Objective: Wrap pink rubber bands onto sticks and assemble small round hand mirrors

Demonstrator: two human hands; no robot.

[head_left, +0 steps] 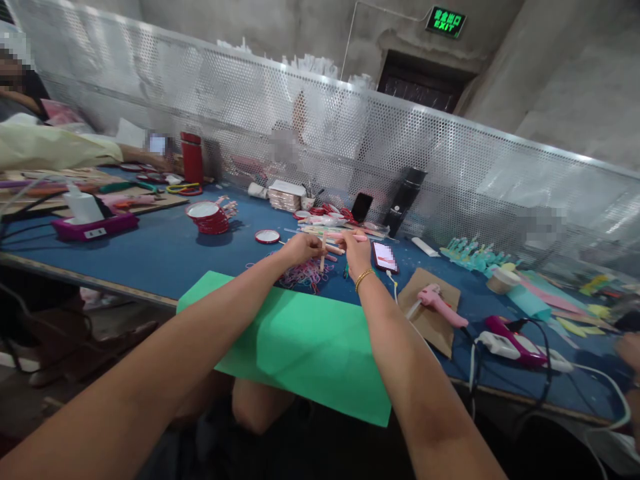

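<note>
A blue tabletop (150, 257) is overlapped at its near edge by a green rectangular sheet (305, 340). Beyond the sheet, a tangle of thin pink and purple cords (300, 275) is seen. Near it, a narrow pale strip (323, 257) is pinched upright by the left hand (302, 248); a slim pink pen-like stick (358, 237) is gripped by the right hand (356, 253).

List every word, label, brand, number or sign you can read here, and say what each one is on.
"安全出口": lit green sign high on the wall, upper line.
"EXIT": same sign, lower line.
Black bottle: a small white logo with lettering beneath it, too small to read.
Phone lying on the table: screen blurred, nothing readable.
</note>
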